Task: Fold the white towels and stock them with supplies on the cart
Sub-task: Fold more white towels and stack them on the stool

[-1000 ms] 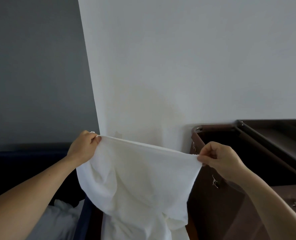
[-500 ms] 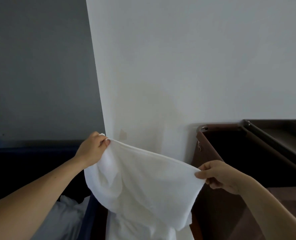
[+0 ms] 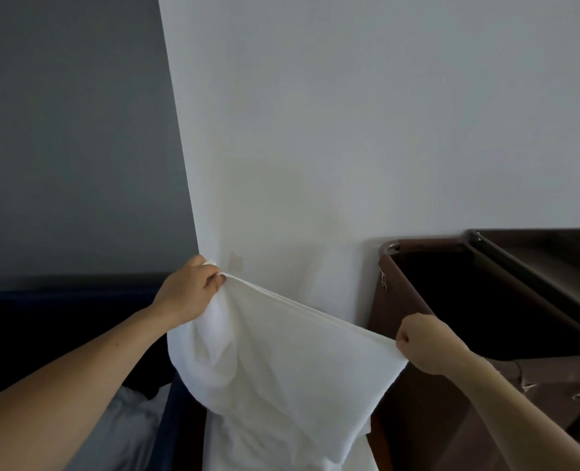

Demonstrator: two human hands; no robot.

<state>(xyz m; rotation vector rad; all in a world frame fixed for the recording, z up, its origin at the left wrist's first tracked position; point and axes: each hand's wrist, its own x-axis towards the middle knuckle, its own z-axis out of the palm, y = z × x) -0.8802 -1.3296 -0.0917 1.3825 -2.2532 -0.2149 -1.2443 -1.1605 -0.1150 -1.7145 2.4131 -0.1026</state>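
White towel (image 3: pixel 281 362) hangs spread in the lower middle of the frame, its top hem stretched taut between two raised hands so the cloth drops flat and its corners can be matched. The left hand (image 3: pixel 188 290), at centre left, has its fingers curled round one top corner, a bit of cloth bunched in the grip. The right hand (image 3: pixel 424 345), lower and toward the right, is closed into a fist round the other corner, so the hem slopes down from left to right. Below the hem the cloth bellies and creases, mostly on the left side, and its lower part runs out of the bottom of the frame, so how far it hangs cannot be told. Holding it up in front of the pale wall (image 3: pixel 349 130), free of any surface, looks like the opening of a fold: corners found, width pulled out, no crease made yet. The brown cart (image 3: pixel 427 419) stands just beside the towel at the right, its dark bag open at the top. At lower left a blue bin (image 3: pixel 176 419) holds pale linen (image 3: pixel 128 423), probably more towels waiting.
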